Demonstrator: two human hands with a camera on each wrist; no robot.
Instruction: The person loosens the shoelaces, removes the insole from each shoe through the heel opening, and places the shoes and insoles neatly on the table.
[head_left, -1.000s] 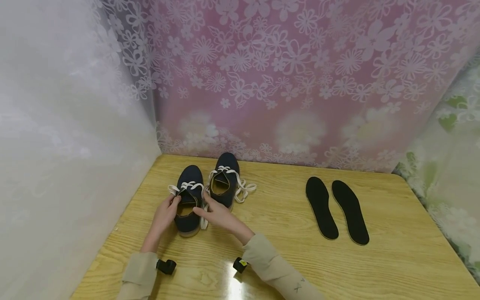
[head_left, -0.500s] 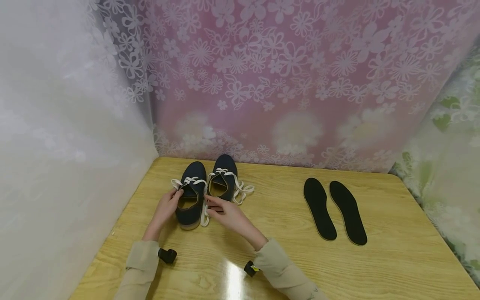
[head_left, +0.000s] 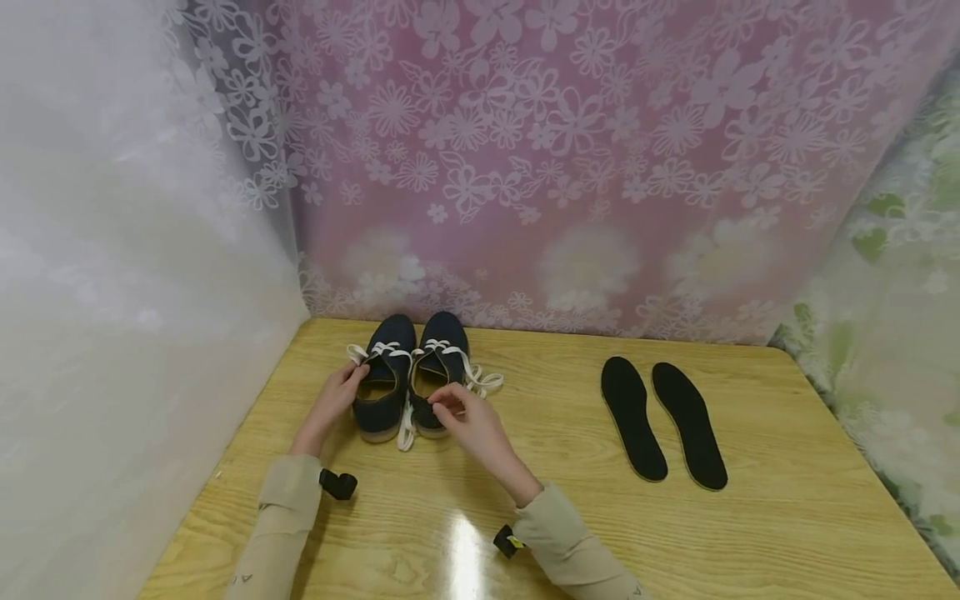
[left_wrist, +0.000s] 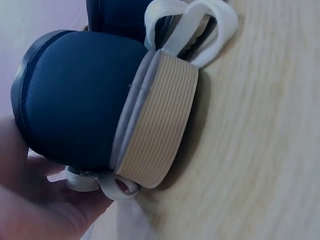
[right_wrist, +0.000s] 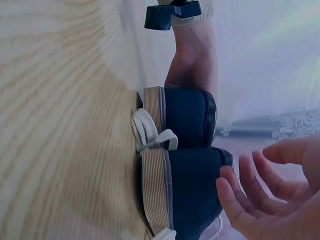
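Observation:
Two dark navy lace-up sneakers stand side by side at the table's back left, toes to the wall. My left hand (head_left: 335,404) holds the left sneaker (head_left: 377,419) by its left side, thumb at the collar and fingers along the outside. The left wrist view shows that sneaker's ribbed tan heel (left_wrist: 157,120) upright on the table. My right hand (head_left: 476,425) is at the heel of the right sneaker (head_left: 446,329), its fingers loosely bent and holding nothing. In the right wrist view its fingertips are right at the collar. A white shoelace (head_left: 405,429) hangs between the heels.
Two black insoles, a left one (head_left: 633,417) and a right one (head_left: 688,425), lie side by side on the right of the wooden table (head_left: 555,417). More loose lace (head_left: 486,382) lies right of the right sneaker. Patterned curtains (head_left: 525,167) border the table.
The left sneaker, gripped by my left hand, has slid forward to line up beside the right one. My right hand has left the left sneaker and moved right to the right sneaker's heel.

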